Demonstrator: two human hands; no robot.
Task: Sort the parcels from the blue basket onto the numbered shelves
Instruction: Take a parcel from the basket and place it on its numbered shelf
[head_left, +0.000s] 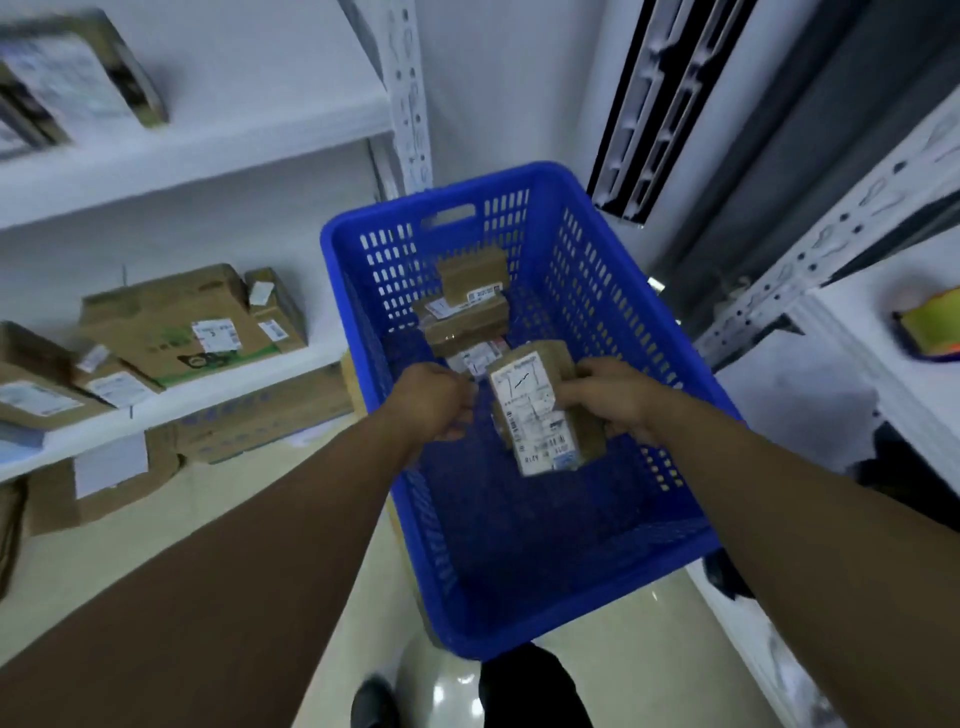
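Right hand (613, 400): grips labelled parcel (535, 410) over blue basket (447, 193).
Left hand (434, 400): fingers curled, holding nothing, beside parcel.

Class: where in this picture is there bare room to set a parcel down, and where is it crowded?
Free: the near half of the blue basket's floor, between its front wall and the held parcel; the upper left shelf, right of its box. Crowded: the basket's far end, with stacked parcels, and the middle left shelf, full of boxes.
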